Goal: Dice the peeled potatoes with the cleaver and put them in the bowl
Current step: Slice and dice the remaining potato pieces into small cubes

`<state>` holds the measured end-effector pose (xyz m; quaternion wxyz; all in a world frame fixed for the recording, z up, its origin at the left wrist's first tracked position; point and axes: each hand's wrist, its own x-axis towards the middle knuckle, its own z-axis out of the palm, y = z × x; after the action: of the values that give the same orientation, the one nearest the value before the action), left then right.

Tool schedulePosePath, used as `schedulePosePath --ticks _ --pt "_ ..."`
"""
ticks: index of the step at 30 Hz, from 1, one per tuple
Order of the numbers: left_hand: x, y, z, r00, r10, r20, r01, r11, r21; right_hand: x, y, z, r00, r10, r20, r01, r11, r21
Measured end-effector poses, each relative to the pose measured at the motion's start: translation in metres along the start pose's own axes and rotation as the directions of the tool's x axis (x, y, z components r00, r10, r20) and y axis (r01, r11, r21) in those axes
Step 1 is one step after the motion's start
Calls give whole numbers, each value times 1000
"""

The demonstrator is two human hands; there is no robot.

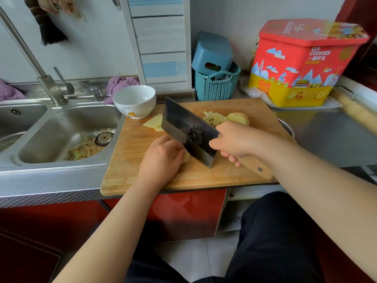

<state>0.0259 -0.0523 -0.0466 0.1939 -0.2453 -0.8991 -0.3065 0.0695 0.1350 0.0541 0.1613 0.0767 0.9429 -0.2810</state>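
Right hand (234,139), frame centre: fingers wrapped round wooden handle of cleaver (187,131), blade edge down beside potato piece (186,157). Left hand (163,156) curled over that piece on cutting board (224,174), pinning it. Diced heap (214,118), uncut half (238,118) further back; slices (153,123) near bowl (134,101), upper left. Potato likely firm, wet, slippery: hold flat side down, fingertips tucked. Cleaver looks heavy.

The scene is evenly lit by soft daylight, and only faint shadows are cast on the board (142,160). Dull glare is seen on the sink (67,127) and a sheen on the red cabinet (183,207) below. Straight lines are bowed toward the edges (a wide-angle effect). The tin (302,64) lid, far right, is smeared by blur; the near corners are dim.
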Motion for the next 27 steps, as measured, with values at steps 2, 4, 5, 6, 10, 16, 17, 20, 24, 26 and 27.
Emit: schedulePosePath --ticks 2,4,5,6,10,16,17,20,24,26,27 --pt "-2 -1 -2 1000 -8 -13 8 1000 -20 -1 1 -3 999 -34 -20 34 999 2" --pt "-2 -2 -3 1000 -20 -7 20 999 -44 -6 0 -8 998 -55 -43 55 998 2" --pt "-2 -3 -4 1000 -25 7 25 998 -51 -9 -2 -10 996 -68 -54 68 998 -5" --pt "-2 -4 -4 999 -28 24 30 998 -52 -12 -4 -12 995 -82 -60 81 996 -20" --pt "-2 -2 -4 999 -27 45 29 999 -45 -19 -16 -11 989 -142 -37 136 982 -131" --pt "-2 -2 -3 1000 5 10 -5 1000 -2 -16 -27 -4 994 -109 15 110 975 -194" --pt "-2 -2 -3 1000 6 8 -6 1000 10 -16 -29 -4 994 -107 25 110 970 -214" --pt "-1 -4 -3 1000 15 6 -16 1000 16 -14 -35 -3 995 -86 41 94 957 -273" --pt "-1 -5 -2 1000 29 0 -29 999 21 -8 -32 9 997 -61 43 71 959 -274" --pt "-2 -4 -2 999 31 -7 -31 999 22 -5 -26 12 998 -59 20 62 968 -242" --pt "-1 -4 -2 999 31 -9 -31 999 23 -4 -22 12 999 -48 12 49 977 -209"
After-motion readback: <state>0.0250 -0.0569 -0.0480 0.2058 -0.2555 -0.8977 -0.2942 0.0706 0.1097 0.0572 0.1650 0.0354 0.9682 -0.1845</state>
